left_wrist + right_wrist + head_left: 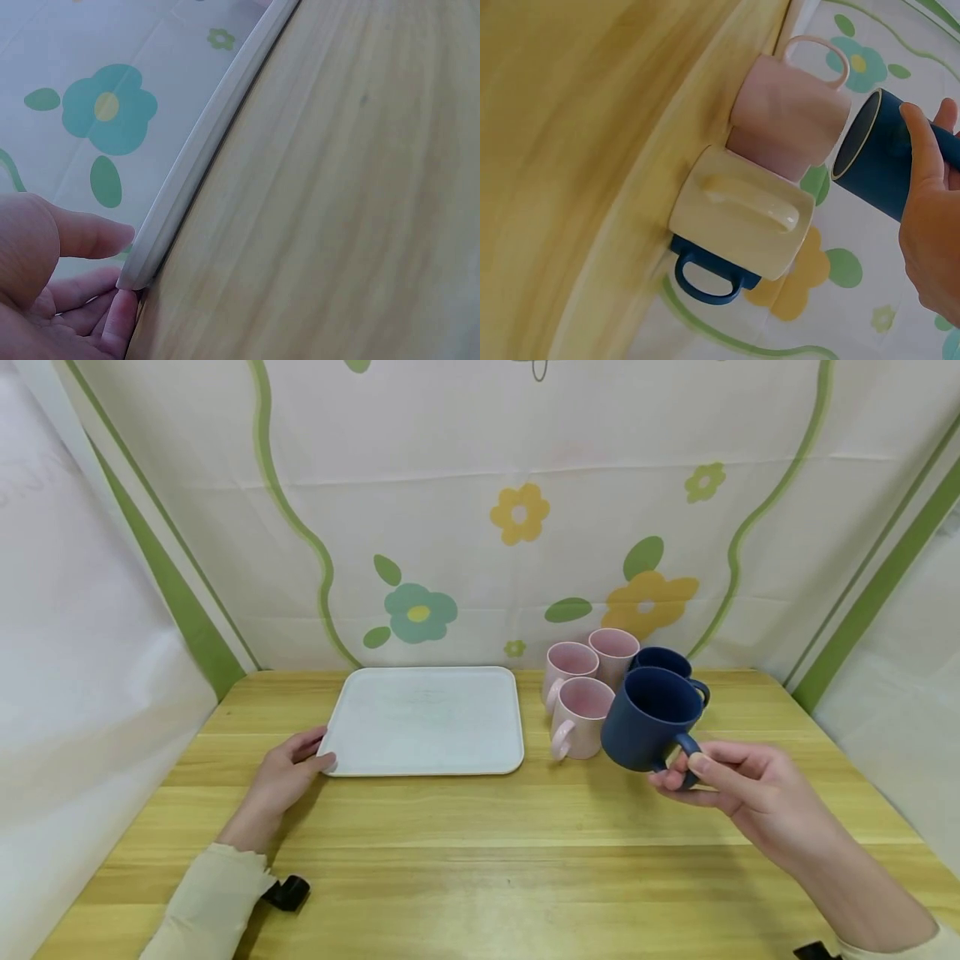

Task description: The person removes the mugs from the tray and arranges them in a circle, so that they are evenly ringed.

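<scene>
My right hand (757, 793) grips a dark blue mug (651, 727) by its handle, lifted above the table and slightly tilted. In the right wrist view, the held blue mug (881, 154) is apart from the standing cups. On the left, my left hand (283, 777) holds the near left corner of a white rectangular tray (427, 718) lying on the table. The left wrist view has the thumb at the tray rim (187, 165) with fingers below it. Three pink mugs (581, 718) stand right of the tray. Another dark blue mug (663, 660) stands behind the held one.
A cream-yellow mug (739, 214) stands beside the pink mugs; the held mug hides it in the head view. The wooden table (465, 860) ends at a flower-printed cloth (450, 527) behind, and white cloth walls rise at both sides.
</scene>
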The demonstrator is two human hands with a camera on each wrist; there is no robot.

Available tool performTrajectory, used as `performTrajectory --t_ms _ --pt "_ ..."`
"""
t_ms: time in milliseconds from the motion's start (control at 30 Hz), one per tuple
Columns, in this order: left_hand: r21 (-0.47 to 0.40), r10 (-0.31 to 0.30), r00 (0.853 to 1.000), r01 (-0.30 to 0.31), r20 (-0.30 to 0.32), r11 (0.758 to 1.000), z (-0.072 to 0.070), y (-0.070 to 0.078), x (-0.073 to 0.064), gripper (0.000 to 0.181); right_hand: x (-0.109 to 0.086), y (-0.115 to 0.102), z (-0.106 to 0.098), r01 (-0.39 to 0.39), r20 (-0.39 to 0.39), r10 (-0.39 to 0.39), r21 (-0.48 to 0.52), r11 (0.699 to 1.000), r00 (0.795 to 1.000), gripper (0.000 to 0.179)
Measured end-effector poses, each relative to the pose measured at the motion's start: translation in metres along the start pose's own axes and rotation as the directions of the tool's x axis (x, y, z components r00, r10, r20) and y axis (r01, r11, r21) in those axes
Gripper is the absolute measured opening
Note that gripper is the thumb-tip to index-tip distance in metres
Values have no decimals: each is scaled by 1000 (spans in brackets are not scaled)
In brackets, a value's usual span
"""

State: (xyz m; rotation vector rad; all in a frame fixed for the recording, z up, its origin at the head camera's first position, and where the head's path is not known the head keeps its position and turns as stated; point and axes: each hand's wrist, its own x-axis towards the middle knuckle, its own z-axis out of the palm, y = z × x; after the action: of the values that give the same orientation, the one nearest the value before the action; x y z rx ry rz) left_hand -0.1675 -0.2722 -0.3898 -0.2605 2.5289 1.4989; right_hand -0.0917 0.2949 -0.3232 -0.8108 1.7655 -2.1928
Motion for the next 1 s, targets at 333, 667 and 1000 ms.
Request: performTrajectory --t_ms 333,667,1000 --pt "8 13 1000 -13 3 1000 -1 1 0 69 -14 15 -8 -57 -16 57 0 998 998 40" --pt "-2 11 1000 -11 5 1000 0 -2 1 69 -16 22 -8 -198 -70 196 -27 980 978 36" --pt "5 5 1000 -5 4 1000 0 -2 1 69 -17 27 -10 -247 -110 241 -48 968 964 32"
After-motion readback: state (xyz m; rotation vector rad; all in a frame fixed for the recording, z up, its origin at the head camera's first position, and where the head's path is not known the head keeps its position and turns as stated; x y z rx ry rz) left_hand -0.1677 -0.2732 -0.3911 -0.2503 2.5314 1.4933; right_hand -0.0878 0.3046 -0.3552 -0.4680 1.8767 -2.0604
